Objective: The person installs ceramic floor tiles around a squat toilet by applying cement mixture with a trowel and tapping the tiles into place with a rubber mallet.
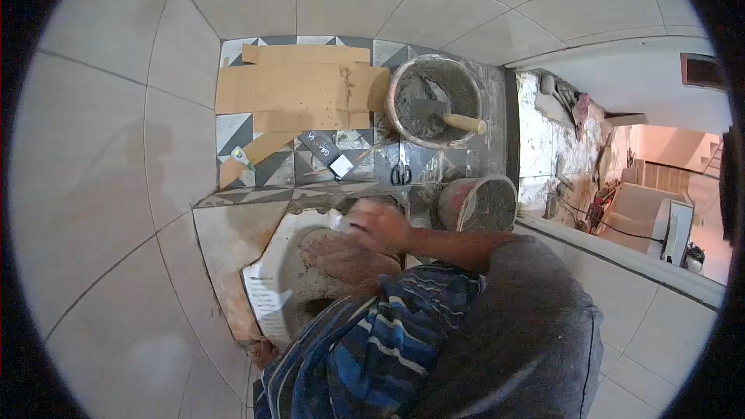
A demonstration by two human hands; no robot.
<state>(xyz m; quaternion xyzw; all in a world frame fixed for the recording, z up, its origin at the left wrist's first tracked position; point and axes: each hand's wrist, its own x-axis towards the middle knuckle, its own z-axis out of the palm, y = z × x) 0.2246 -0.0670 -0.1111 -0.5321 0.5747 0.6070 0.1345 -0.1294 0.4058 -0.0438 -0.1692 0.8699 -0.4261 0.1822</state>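
My right hand (380,225) reaches in from the right over the rim of a white squat toilet pan (268,295). Its fingers look curled around something pale at the pan's upper edge, but blur keeps me from naming it. Just below that hand, a bare foot (341,254) rests over the pan, partly covered by blue striped cloth (396,318). My left hand does not show. Beside my right forearm stands a bucket (489,206) holding grey material. Black-handled scissors (401,164) lie on the patterned tiles beyond the hand.
A larger bucket (396,109) holds grey mortar and a trowel with a wooden handle (466,122). Flattened cardboard (295,93), a dark box (320,149) and a small bottle (242,157) lie on the floor. Tiled walls (101,155) enclose the space; a doorway opens at right.
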